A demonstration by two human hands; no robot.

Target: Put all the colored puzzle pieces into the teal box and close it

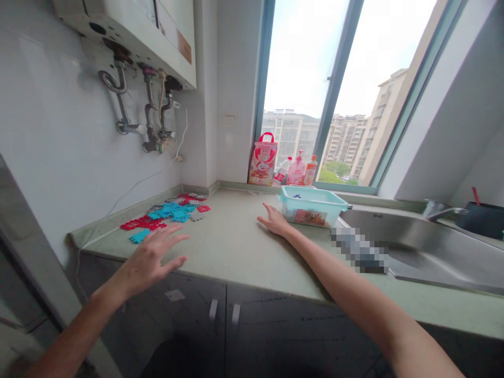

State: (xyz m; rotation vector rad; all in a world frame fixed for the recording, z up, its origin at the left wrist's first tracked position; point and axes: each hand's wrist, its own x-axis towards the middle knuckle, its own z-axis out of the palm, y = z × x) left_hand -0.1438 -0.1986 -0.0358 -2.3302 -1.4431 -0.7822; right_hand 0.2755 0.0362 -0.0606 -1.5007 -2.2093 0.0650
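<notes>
"Along the left wall, what's lying on the counter (pixel 232 236)?"

"Red, grey and blue cut-out pieces (pixel 173 211), heaped loosely. The left hand (pixel 151 257) is just beside them, fingers spread, holding nothing; I can't tell whether it touches the nearest blue one."

"And the right hand (pixel 275 221)?"

"Empty as well, fingers apart, near the turquoise tub (pixel 289 210) but not on it. A dark blue piece (pixel 297 196) shows inside, and the sink (pixel 433 239) is to its right."

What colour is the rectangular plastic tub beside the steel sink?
The tub is pale turquoise, clearest in head view.
</notes>
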